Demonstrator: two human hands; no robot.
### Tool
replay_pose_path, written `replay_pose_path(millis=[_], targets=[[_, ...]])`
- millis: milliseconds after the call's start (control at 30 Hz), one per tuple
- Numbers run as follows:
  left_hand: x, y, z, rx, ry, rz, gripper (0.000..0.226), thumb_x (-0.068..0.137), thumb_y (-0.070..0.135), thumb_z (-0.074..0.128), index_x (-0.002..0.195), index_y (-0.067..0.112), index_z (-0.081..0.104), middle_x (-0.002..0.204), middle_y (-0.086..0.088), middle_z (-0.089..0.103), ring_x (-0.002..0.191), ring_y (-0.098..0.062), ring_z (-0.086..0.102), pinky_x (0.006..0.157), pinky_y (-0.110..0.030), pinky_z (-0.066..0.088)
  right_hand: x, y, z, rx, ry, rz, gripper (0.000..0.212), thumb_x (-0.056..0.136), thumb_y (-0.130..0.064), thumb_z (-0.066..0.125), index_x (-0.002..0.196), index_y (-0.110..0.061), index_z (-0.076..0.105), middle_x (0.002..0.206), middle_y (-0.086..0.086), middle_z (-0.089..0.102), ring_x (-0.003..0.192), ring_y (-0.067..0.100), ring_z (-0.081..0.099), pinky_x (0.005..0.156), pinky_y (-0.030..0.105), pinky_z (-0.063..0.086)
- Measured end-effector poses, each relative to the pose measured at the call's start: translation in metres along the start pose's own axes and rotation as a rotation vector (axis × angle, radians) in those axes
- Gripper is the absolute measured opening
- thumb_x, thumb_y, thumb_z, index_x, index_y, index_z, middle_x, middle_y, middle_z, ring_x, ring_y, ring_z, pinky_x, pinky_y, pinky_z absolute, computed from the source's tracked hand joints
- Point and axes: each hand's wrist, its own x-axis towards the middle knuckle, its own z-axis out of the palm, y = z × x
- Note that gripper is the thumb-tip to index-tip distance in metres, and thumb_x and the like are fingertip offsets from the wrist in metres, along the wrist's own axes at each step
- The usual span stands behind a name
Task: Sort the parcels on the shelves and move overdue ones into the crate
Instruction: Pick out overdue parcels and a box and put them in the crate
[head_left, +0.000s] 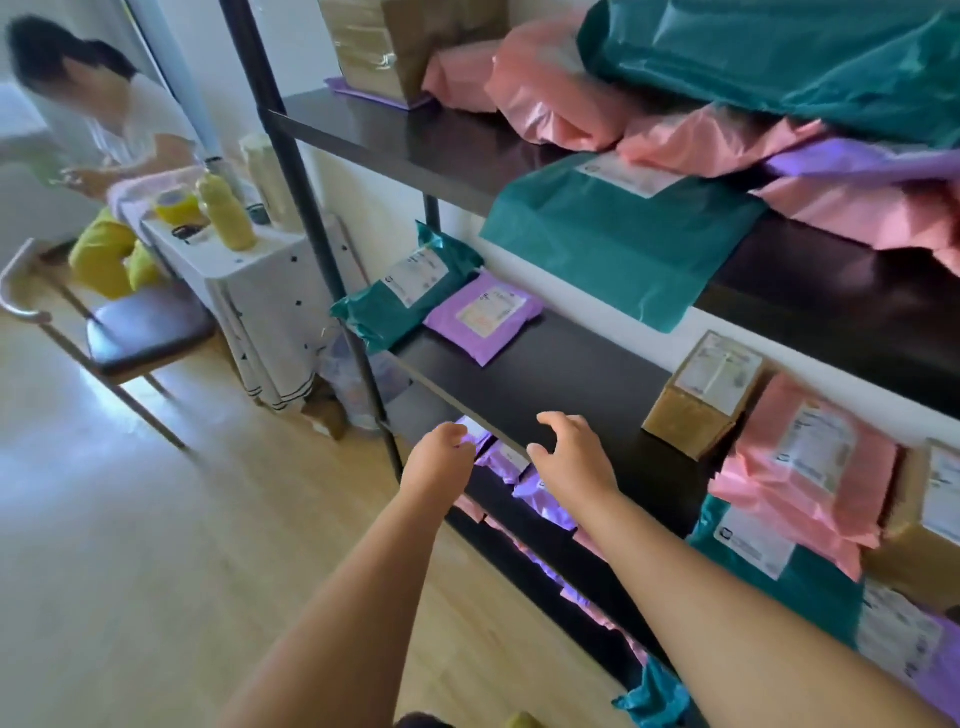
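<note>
1. Black shelving unit (405, 140): parcels lie on every level in view. The crate for overdue ones is not in view.
2. Middle shelf (561, 374): a teal mailer (400, 306) and a purple mailer (483, 314) at the far end, a cardboard box (696, 400) nearer me, bare board between.
3. Lower-shelf purple parcels (540, 496): these sit under the middle shelf's front edge, and I judge them the present target.
4. Right hand (571, 457): fingers loosely spread, holding nothing, over that front edge.
5. Left hand (441, 457): fingers curled just below the edge (whether they pinch a parcel, I cannot tell).
6. Procedure: draw one parcel out flat, label up, and read the date before deciding.
</note>
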Motion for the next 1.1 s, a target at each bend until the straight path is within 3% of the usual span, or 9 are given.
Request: replay_pose_path(millis=[133,267,333,400,467,567,767,933,1100], targets=[[0.037,-0.005,-0.024,-0.008,0.007,0.003,0.037,0.098,0.017,0.049,0.135,0.012,0.054,0.132,-0.006,0.059,0.122,-0.025,0.056,0.096,-0.028,0.044,0.032,-0.021,0.018,-0.002,-0.022,0.009,0.044,0.097,-0.022,0.057,0.140,-0.018,0.049,0.141,0.003,0.047,0.126,0.018,0.049,0.091,0.027,0.045],[0.094,-0.005,-0.048,0.128,-0.050,0.043,0.013,0.096,0.014,0.046,0.102,0.023,0.053,0.099,0.001,0.052,0.105,-0.026,0.061,0.084,-0.030,0.047,0.072,-0.044,0.033,0.008,0.009,0.052,0.043,0.097,-0.022,0.057,0.139,-0.018,0.050,0.140,0.003,0.047,0.125,0.019,0.049,0.092,0.027,0.044],[0.123,-0.006,-0.059,0.166,-0.123,0.056,0.016,0.095,0.011,0.046,0.098,0.025,0.054,0.098,0.000,0.056,0.100,-0.027,0.062,0.082,-0.030,0.050,0.091,-0.057,0.040,0.021,0.050,0.088,0.043,0.097,-0.022,0.057,0.139,-0.018,0.050,0.140,0.003,0.048,0.125,0.019,0.051,0.095,0.030,0.046],[0.145,-0.005,-0.071,0.194,-0.164,0.108,0.025,0.095,0.012,0.048,0.116,0.021,0.059,0.115,-0.006,0.063,0.109,-0.028,0.062,0.092,-0.035,0.052,0.103,-0.069,0.047,0.044,0.070,0.142,0.043,0.097,-0.022,0.058,0.139,-0.018,0.050,0.139,0.004,0.049,0.123,0.019,0.053,0.094,0.031,0.048],[0.169,0.000,-0.089,0.184,-0.139,0.109,0.035,0.096,0.017,0.047,0.130,0.016,0.056,0.125,-0.004,0.061,0.113,-0.025,0.060,0.095,-0.031,0.050,0.118,-0.084,0.058,0.057,0.083,0.187,0.043,0.097,-0.023,0.058,0.139,-0.018,0.050,0.138,0.004,0.050,0.122,0.020,0.054,0.094,0.031,0.050],[0.201,0.002,-0.107,0.262,-0.159,0.158,0.033,0.096,0.018,0.045,0.126,0.015,0.059,0.125,-0.004,0.061,0.110,-0.024,0.058,0.087,-0.029,0.045,0.134,-0.104,0.073,0.076,0.111,0.263,0.043,0.097,-0.022,0.058,0.139,-0.019,0.050,0.138,0.004,0.050,0.122,0.020,0.054,0.093,0.030,0.049],[0.256,0.010,-0.115,0.328,-0.225,0.243,0.041,0.096,0.021,0.048,0.137,0.017,0.053,0.136,-0.005,0.056,0.121,-0.024,0.054,0.095,-0.031,0.043,0.158,-0.122,0.091,0.113,0.153,0.422,0.046,0.096,-0.023,0.060,0.141,-0.019,0.048,0.138,0.005,0.050,0.118,0.020,0.057,0.087,0.029,0.049],[0.281,0.023,-0.111,0.326,-0.260,0.259,0.044,0.099,0.020,0.046,0.142,0.017,0.047,0.141,-0.007,0.051,0.125,-0.027,0.051,0.098,-0.031,0.042,0.185,-0.120,0.088,0.242,0.154,0.550,0.047,0.097,-0.027,0.059,0.141,-0.020,0.044,0.135,0.003,0.053,0.105,0.015,0.056,0.063,0.020,0.038],[0.302,0.039,-0.106,0.355,-0.323,0.246,0.035,0.101,0.014,0.043,0.136,0.014,0.046,0.136,-0.010,0.051,0.122,-0.029,0.050,0.092,-0.032,0.041,0.217,-0.109,0.082,0.404,0.127,0.601,0.049,0.095,-0.018,0.058,0.141,-0.018,0.041,0.127,0.004,0.058,0.106,0.020,0.058,0.083,0.033,0.050]])
